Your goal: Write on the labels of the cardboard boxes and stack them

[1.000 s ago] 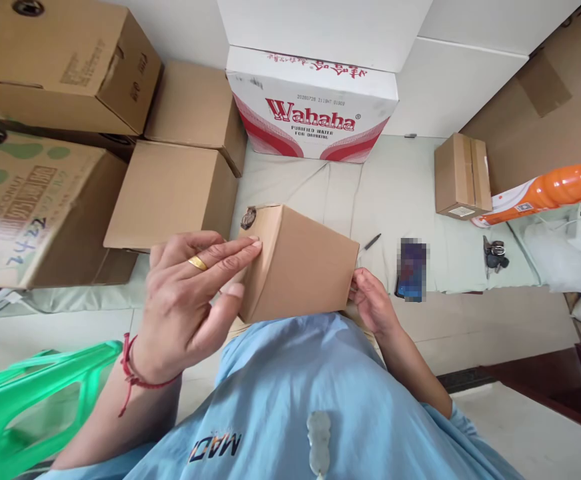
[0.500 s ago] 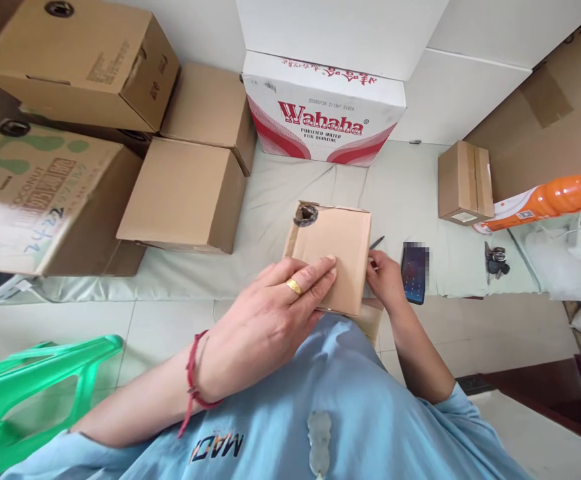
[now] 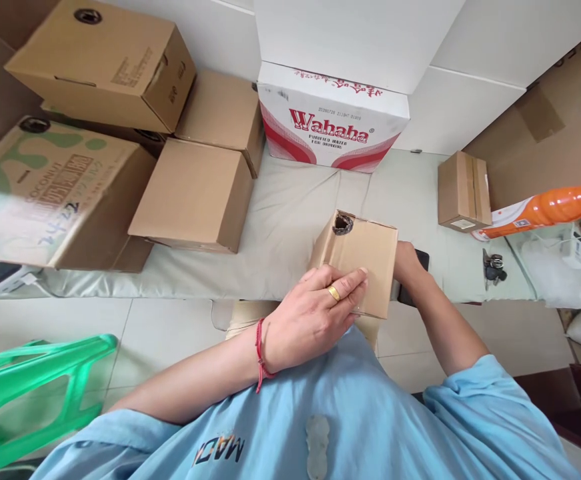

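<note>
A small brown cardboard box (image 3: 376, 243) is at the table's front edge, close to my body, with a dark-rimmed hole in its far left corner. My left hand (image 3: 323, 307) lies across its near left part and grips it, fingers together on the top face; the thumb is hidden. To the right of the box is my right hand (image 3: 410, 263), its fingers out of sight behind the box's side. Whether they hold anything does not show. A dark phone (image 3: 423, 259) is partly covered by that hand and wrist.
Several cardboard boxes (image 3: 190, 190) are stacked at the left. A white and red Wahaha carton (image 3: 333, 123) stands against the wall. To the right are a small taped box (image 3: 463, 190), an orange bottle (image 3: 550, 207) and keys (image 3: 493, 267). A green stool (image 3: 70, 393) stands at lower left.
The small box has shifted right and turned, showing more of its left side, with my left hand on it. My right hand has moved right, over the phone; the dark pen-like tip is no longer visible.
</note>
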The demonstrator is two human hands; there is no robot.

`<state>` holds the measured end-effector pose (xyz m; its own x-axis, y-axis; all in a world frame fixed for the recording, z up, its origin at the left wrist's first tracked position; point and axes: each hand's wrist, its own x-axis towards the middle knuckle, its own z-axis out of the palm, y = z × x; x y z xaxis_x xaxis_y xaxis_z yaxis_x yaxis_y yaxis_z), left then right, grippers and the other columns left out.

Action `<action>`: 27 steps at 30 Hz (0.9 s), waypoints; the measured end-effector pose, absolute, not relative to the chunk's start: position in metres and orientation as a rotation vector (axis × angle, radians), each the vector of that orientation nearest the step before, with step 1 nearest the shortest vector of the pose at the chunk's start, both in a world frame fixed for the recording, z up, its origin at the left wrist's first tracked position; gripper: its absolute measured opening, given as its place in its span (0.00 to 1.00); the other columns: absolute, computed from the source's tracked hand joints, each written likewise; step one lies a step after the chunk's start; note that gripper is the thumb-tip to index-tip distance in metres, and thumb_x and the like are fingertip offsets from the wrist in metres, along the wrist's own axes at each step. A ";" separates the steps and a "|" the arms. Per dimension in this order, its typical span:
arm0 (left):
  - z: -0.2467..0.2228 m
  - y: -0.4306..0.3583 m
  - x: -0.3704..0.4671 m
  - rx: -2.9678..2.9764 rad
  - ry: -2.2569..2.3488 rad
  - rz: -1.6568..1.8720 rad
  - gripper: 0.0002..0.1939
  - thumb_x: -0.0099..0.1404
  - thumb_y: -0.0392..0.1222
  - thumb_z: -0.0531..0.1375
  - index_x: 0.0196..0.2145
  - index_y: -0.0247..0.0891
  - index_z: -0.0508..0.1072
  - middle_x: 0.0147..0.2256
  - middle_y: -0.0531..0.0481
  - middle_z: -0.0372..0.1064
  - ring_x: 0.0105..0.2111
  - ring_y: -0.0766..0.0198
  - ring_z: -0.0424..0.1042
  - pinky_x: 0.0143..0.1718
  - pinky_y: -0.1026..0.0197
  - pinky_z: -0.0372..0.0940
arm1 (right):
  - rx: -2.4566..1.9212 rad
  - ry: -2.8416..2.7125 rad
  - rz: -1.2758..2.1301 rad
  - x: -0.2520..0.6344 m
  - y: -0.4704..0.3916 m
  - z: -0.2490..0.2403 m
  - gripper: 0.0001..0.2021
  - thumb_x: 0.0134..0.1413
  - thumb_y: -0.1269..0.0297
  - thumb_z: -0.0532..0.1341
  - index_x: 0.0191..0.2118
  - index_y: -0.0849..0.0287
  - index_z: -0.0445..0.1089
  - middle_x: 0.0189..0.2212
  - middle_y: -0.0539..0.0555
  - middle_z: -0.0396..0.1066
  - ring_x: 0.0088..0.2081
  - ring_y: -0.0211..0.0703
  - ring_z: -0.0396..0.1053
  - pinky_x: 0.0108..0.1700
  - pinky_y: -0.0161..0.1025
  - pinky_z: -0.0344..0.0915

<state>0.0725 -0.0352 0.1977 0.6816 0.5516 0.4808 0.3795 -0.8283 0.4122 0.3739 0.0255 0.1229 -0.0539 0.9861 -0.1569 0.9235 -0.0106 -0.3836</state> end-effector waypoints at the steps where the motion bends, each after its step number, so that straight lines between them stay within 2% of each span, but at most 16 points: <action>1: 0.197 -0.035 0.072 2.607 0.738 0.869 0.19 0.77 0.39 0.61 0.62 0.33 0.76 0.62 0.37 0.77 0.49 0.55 0.77 0.52 0.51 0.76 | -2.068 -2.103 0.563 0.375 0.026 0.128 0.04 0.58 0.70 0.66 0.33 0.58 0.78 0.32 0.65 0.83 0.40 0.61 0.81 0.41 0.43 0.65; 6: 0.195 -0.035 0.073 2.593 0.725 0.895 0.18 0.78 0.39 0.60 0.62 0.32 0.77 0.62 0.36 0.78 0.49 0.54 0.77 0.52 0.50 0.76 | -2.372 -2.530 0.213 0.376 0.029 0.153 0.12 0.66 0.68 0.58 0.48 0.62 0.78 0.43 0.69 0.84 0.44 0.61 0.82 0.38 0.41 0.60; 8: 0.195 -0.035 0.072 2.591 0.729 0.864 0.20 0.77 0.39 0.61 0.63 0.34 0.76 0.62 0.37 0.77 0.49 0.54 0.77 0.53 0.50 0.76 | -2.429 -2.503 0.080 0.380 0.031 0.160 0.13 0.66 0.67 0.58 0.49 0.63 0.77 0.40 0.68 0.84 0.41 0.59 0.81 0.37 0.41 0.59; 11: 0.195 -0.034 0.072 2.602 0.719 0.838 0.21 0.77 0.39 0.62 0.64 0.34 0.76 0.63 0.37 0.77 0.50 0.54 0.77 0.54 0.51 0.75 | -2.265 -2.023 0.005 0.394 0.032 0.176 0.09 0.57 0.65 0.62 0.42 0.59 0.75 0.28 0.57 0.78 0.31 0.51 0.76 0.35 0.41 0.60; 14: 0.196 -0.034 0.072 2.613 0.706 0.897 0.19 0.77 0.38 0.62 0.62 0.32 0.76 0.62 0.37 0.77 0.50 0.55 0.77 0.54 0.52 0.75 | -1.680 -1.480 0.189 0.399 0.029 0.203 0.04 0.51 0.61 0.63 0.33 0.53 0.69 0.19 0.45 0.63 0.19 0.39 0.60 0.26 0.38 0.55; 17: 0.195 -0.034 0.073 2.606 0.709 0.935 0.18 0.77 0.38 0.61 0.60 0.30 0.77 0.61 0.36 0.78 0.49 0.56 0.77 0.52 0.52 0.75 | -1.127 -1.263 0.621 0.378 0.023 0.230 0.09 0.55 0.55 0.64 0.30 0.49 0.66 0.16 0.40 0.52 0.14 0.34 0.44 0.19 0.38 0.44; 19: 0.195 -0.034 0.074 2.606 0.713 0.903 0.19 0.77 0.38 0.61 0.62 0.32 0.76 0.61 0.37 0.78 0.48 0.55 0.77 0.52 0.51 0.75 | -0.961 -1.273 0.807 0.351 0.022 0.241 0.10 0.56 0.53 0.67 0.32 0.49 0.66 0.17 0.40 0.53 0.15 0.34 0.45 0.18 0.37 0.45; 22: 0.196 -0.034 0.074 2.609 0.717 0.865 0.20 0.76 0.38 0.61 0.63 0.34 0.75 0.62 0.37 0.77 0.48 0.55 0.76 0.53 0.50 0.75 | -0.884 -1.294 0.909 0.309 0.026 0.240 0.14 0.56 0.54 0.72 0.33 0.50 0.66 0.22 0.42 0.56 0.18 0.33 0.49 0.21 0.35 0.52; 25: 0.197 -0.033 0.072 2.607 0.728 0.872 0.20 0.76 0.38 0.62 0.63 0.34 0.76 0.61 0.37 0.78 0.48 0.54 0.76 0.52 0.50 0.75 | -0.885 -1.285 0.936 0.283 0.034 0.227 0.19 0.56 0.50 0.73 0.31 0.50 0.62 0.23 0.42 0.53 0.20 0.34 0.50 0.24 0.36 0.56; 27: 0.198 -0.033 0.072 2.601 0.736 0.889 0.19 0.76 0.38 0.62 0.62 0.34 0.75 0.61 0.38 0.78 0.48 0.55 0.76 0.52 0.51 0.75 | -0.970 -1.300 0.879 0.275 0.034 0.220 0.19 0.60 0.48 0.72 0.32 0.50 0.63 0.23 0.42 0.54 0.21 0.34 0.51 0.24 0.36 0.58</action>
